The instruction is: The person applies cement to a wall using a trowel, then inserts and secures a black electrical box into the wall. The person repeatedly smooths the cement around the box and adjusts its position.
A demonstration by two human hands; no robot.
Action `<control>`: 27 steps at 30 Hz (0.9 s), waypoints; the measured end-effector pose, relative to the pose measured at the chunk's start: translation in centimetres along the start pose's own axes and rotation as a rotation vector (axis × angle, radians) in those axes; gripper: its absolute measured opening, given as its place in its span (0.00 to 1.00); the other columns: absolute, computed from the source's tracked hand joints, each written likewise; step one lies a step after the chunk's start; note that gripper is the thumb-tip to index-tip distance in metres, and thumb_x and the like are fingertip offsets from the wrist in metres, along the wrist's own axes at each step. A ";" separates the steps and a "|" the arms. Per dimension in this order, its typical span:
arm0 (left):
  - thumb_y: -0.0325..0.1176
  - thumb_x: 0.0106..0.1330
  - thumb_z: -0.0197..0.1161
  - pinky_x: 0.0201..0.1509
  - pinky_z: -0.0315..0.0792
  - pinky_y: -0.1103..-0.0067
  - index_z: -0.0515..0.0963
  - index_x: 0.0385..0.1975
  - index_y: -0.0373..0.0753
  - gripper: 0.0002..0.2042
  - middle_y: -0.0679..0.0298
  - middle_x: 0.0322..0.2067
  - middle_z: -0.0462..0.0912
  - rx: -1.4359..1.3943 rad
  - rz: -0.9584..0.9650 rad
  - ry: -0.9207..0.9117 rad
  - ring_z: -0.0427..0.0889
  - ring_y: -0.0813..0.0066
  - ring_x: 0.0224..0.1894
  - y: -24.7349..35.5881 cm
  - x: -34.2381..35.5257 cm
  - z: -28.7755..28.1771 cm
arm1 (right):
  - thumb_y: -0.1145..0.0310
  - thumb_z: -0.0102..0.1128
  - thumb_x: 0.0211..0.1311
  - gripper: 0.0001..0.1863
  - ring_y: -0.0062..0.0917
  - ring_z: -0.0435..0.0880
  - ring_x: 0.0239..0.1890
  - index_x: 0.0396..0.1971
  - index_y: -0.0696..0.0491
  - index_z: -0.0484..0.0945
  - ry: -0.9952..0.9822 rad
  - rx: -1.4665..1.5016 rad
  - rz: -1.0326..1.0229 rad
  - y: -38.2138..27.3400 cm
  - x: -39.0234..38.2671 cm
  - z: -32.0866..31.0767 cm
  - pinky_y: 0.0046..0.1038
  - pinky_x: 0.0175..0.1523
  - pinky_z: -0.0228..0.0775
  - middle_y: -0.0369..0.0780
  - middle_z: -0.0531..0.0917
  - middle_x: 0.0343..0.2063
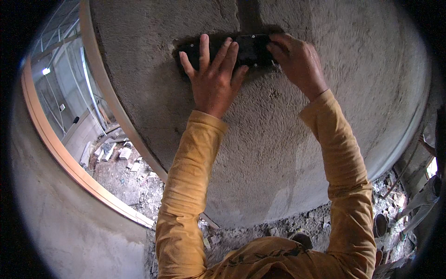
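Note:
A long black electrical back box (253, 50) with small pale screws sits in a recess in the rough plastered wall (274, 139). My left hand (214, 79) lies over its left part with fingers spread, hiding much of that side. At the box's right end is my right hand (299, 60), its fingers bent and gripping the edge. The fingertips there are partly hidden. Above the box, a darker vertical groove (249, 16) runs up the plaster.
On the left, a door opening with a wooden frame (51, 153) shows a room with rubble (125, 153) on its floor. More debris lies along the wall's foot, beside a dark bucket (380, 225). Another person's leg (422, 200) appears at the right edge.

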State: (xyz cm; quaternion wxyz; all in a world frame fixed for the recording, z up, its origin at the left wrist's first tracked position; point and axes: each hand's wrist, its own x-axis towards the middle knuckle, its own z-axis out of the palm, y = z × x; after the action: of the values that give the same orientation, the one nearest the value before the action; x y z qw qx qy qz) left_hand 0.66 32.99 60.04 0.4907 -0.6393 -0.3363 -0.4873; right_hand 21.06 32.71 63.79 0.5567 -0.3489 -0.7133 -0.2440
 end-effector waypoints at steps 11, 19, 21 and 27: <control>0.53 0.58 0.61 0.66 0.33 0.45 0.75 0.52 0.48 0.24 0.70 0.54 0.75 0.069 0.008 0.016 0.57 0.59 0.67 0.0 -0.1 0.1 | 0.64 0.53 0.59 0.13 0.35 0.83 0.31 0.42 0.52 0.79 -0.177 -0.137 -0.497 -0.8 5.8 -0.5 0.35 0.38 0.75 0.45 0.83 0.30; 0.54 0.57 0.61 0.66 0.35 0.44 0.75 0.51 0.49 0.24 0.70 0.52 0.77 0.045 -0.028 0.010 0.57 0.58 0.67 0.3 -0.2 0.3 | 0.70 0.50 0.61 0.11 0.23 0.78 0.15 0.41 0.55 0.77 -0.686 0.109 -0.131 -2.7 7.2 -1.5 0.26 0.23 0.72 0.43 0.80 0.21; 0.54 0.57 0.61 0.66 0.35 0.44 0.75 0.51 0.49 0.24 0.70 0.52 0.77 0.030 -0.032 0.000 0.57 0.58 0.67 0.3 -0.2 0.1 | 0.70 0.50 0.62 0.11 0.21 0.77 0.15 0.42 0.55 0.77 -0.647 0.140 -0.144 -2.1 7.0 -1.1 0.24 0.22 0.71 0.42 0.80 0.21; 0.53 0.57 0.61 0.66 0.34 0.45 0.75 0.51 0.48 0.25 0.71 0.54 0.76 0.033 -0.022 0.069 0.56 0.60 0.68 0.2 -0.4 1.0 | 0.62 0.57 0.62 0.13 0.20 0.80 0.20 0.42 0.53 0.80 -0.196 0.070 -0.326 -1.3 5.0 -1.9 0.24 0.25 0.73 0.39 0.83 0.24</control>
State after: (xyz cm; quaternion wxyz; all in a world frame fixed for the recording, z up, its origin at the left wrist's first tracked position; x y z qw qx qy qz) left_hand 0.96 33.89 59.53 0.5069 -0.6103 -0.3343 -0.5088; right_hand 20.52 31.64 69.18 0.4496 -0.2315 -0.8191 -0.2708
